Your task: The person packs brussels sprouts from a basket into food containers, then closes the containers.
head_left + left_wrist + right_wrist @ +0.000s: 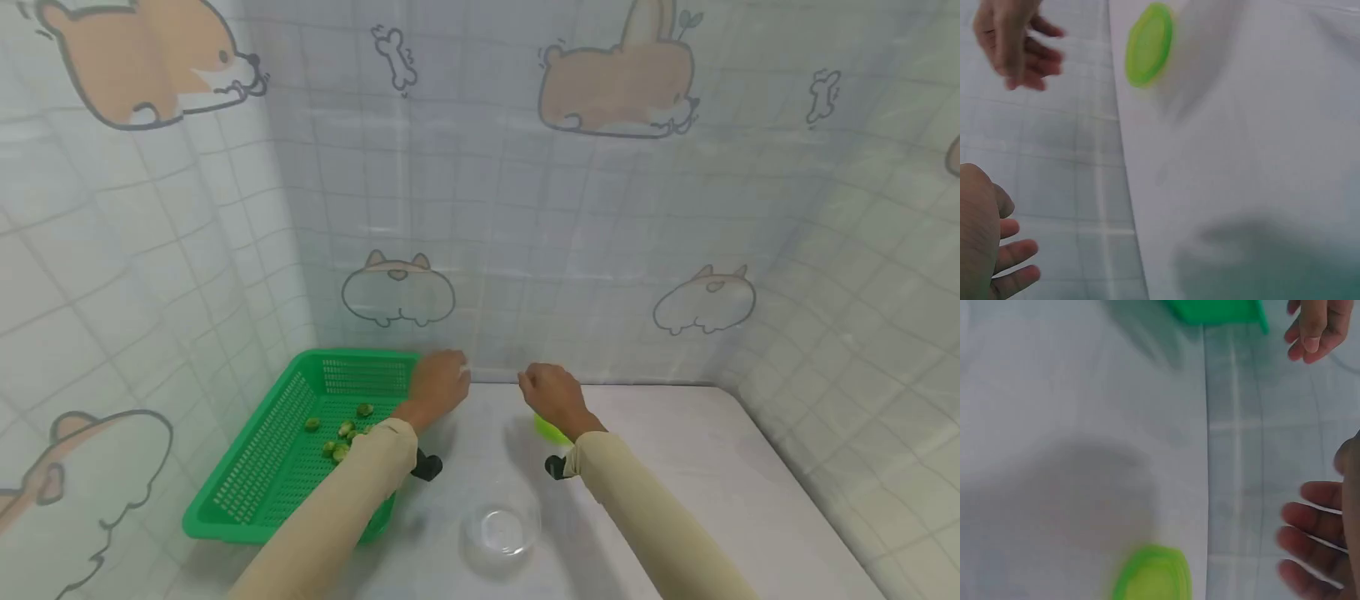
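Both hands hover above the far part of the white table, apart from each other, and neither holds anything. The left hand [441, 382] is beside the far right corner of a green plastic basket [255, 467]; in the left wrist view its fingers [1016, 255] are loosely bent. The right hand [553, 393] is over a lime-green lid-like object [551, 430], which it partly hides in the head view; its fingers [1310, 519] are spread and relaxed in the right wrist view. Several halved Brussels sprouts [341, 452] lie in the basket, some hidden by the left forearm.
A clear round container [501, 532] stands on the table [690, 483] between the forearms. Curtain-like sheets with dog drawings [480, 200] enclose the table at the back and both sides. Dark wrist devices [427, 465] sit under each sleeve cuff.
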Available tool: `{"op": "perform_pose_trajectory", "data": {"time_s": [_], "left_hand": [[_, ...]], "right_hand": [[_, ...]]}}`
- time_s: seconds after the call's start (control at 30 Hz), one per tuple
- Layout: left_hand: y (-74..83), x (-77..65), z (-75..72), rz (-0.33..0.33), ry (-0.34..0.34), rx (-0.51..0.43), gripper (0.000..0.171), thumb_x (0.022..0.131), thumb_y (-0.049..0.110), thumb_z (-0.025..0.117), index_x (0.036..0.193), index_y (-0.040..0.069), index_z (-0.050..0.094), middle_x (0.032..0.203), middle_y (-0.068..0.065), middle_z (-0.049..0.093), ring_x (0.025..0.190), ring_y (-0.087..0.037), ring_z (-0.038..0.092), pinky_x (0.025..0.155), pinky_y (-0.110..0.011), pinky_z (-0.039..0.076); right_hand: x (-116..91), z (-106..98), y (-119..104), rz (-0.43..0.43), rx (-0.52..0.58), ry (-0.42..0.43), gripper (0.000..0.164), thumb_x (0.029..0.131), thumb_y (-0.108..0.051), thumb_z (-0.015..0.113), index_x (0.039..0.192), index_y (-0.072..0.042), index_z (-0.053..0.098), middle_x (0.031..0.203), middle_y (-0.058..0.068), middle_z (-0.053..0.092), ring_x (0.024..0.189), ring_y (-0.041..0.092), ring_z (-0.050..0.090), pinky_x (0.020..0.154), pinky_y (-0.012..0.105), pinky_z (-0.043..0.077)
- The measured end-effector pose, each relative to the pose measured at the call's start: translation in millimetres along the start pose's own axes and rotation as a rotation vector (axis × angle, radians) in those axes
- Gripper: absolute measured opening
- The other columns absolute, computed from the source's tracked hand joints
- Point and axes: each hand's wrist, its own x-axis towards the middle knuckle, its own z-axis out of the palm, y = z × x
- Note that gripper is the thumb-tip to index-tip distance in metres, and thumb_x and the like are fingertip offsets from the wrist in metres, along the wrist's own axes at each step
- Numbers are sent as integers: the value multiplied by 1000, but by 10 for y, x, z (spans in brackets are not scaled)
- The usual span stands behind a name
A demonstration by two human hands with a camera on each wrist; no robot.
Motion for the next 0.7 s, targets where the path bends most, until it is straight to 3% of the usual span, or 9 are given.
{"op": "perform_pose_trajectory", "data": {"time_s": [0.07, 0.13, 0.33, 0.47, 0.57, 0.7], "left_hand": [[-43, -64, -88, 3, 11, -52, 17, 97, 18, 63, 104, 7, 73, 101, -10, 73, 92, -29, 69, 78, -43, 58], [-100, -133, -169, -4, 14, -111, 15, 98, 17, 63, 103, 7, 73, 102, -10, 73, 94, -29, 69, 77, -44, 58], [-393, -340, -316, -15, 0, -221, 20, 101, 20, 60, 112, 8, 71, 112, -8, 72, 104, -27, 67, 85, -46, 57], [-646, -452, -390, -42, -19, -277, 22, 102, 20, 60, 117, 8, 70, 114, -10, 71, 106, -29, 66, 86, -48, 56], [-862, -524, -448, -69, -19, -292, 22, 102, 19, 60, 117, 7, 70, 114, -12, 70, 105, -32, 65, 84, -51, 56], [-1139, -647, -508, -90, -42, -251, 22, 103, 23, 59, 117, 10, 69, 115, -11, 70, 104, -31, 65, 80, -50, 57]], "right_hand": [[-75, 13, -19, -4, 58, -3, 34, 104, -31, 53, 82, -13, 71, 74, -3, 65, 69, 15, 58, 62, 34, 51], [-163, 36, -27, 0, 101, -8, 32, 104, -29, 55, 81, -13, 70, 68, -5, 60, 62, 12, 53, 56, 30, 46], [-477, 132, -6, 121, 311, -32, 25, 102, -29, 59, 90, -14, 75, 75, -6, 66, 67, 8, 61, 58, 26, 52], [-700, 195, 49, 195, 448, -46, 26, 103, -30, 59, 90, -13, 75, 76, 3, 70, 65, 13, 65, 56, 28, 55], [-862, 247, 90, 245, 509, -61, 30, 103, -32, 59, 94, -9, 75, 79, 9, 71, 65, 17, 65, 53, 28, 54], [-1078, 305, 114, 326, 545, -99, 36, 103, -36, 58, 98, -5, 75, 78, 8, 69, 65, 19, 64, 50, 28, 52]]}}
